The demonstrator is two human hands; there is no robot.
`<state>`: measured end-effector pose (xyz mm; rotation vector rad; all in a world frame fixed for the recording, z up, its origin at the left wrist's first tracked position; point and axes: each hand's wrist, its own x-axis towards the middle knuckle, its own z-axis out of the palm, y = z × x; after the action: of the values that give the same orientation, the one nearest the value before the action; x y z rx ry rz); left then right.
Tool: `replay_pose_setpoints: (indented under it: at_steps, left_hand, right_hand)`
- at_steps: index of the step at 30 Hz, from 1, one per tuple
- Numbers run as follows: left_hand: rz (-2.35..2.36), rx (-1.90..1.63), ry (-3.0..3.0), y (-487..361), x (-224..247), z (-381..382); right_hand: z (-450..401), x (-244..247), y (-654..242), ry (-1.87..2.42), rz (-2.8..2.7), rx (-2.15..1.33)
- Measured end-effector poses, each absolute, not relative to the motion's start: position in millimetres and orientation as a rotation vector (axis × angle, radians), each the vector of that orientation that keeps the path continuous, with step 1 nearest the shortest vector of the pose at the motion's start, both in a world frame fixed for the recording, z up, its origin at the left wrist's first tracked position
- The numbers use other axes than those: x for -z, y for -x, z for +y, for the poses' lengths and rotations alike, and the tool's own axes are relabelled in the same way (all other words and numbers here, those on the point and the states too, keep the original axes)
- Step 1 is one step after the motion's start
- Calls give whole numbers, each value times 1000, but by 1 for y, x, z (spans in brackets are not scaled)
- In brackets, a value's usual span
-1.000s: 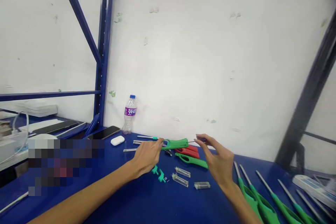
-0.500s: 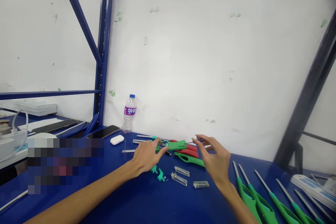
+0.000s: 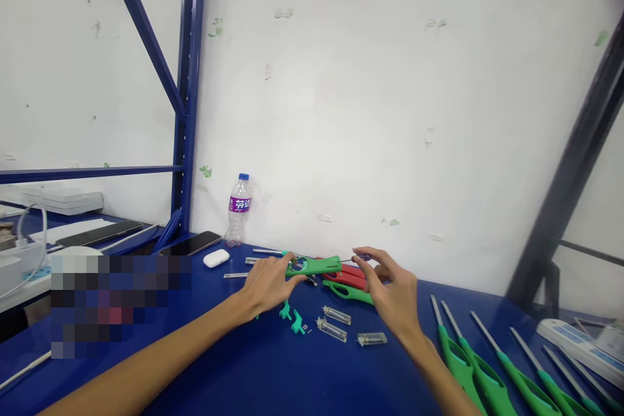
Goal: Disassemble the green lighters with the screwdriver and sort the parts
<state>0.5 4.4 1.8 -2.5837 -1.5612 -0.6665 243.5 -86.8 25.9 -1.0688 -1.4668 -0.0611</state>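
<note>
My left hand [image 3: 269, 283] is closed around the trigger end of a green lighter handle [image 3: 319, 265], holding it level above the table. My right hand [image 3: 392, 286] pinches the purple grip of a screwdriver [image 3: 361, 257], whose thin shaft points left at the butt end of the handle. Whether its tip touches the handle or sits inside it is too small to tell. Behind and below lie red lighter handles [image 3: 353, 276] and another green handle [image 3: 348, 292]. Clear fuel tanks [image 3: 332, 329] and small teal plastic parts [image 3: 297, 322] are on the table in front.
Several green long-necked lighters [image 3: 487, 380] lie at the right, beside a white power strip [image 3: 580, 348]. Metal lighter tubes [image 3: 236, 275], a white earphone case [image 3: 216, 258], a phone [image 3: 191, 244] and a plastic bottle [image 3: 238, 211] are at the left, near a blue rack post [image 3: 188, 91].
Both hands have shifted slightly left in view with the handle and screwdriver. More of the screwdriver's purple grip shows now. The view itself has moved a little.
</note>
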Motion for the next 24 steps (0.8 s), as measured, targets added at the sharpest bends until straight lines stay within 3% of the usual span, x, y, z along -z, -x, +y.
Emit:
replay_pose_setpoints:
  at_steps: [7, 24]
  left_hand:
    - [-1511, 623, 2577, -1, -3, 1]
    - [-1528, 642, 2573, -1, -3, -2]
  right_hand:
    - [-85, -30, -241, 962, -1418, -186]
    - [-78, -35, -260, 881, -1368, -401]
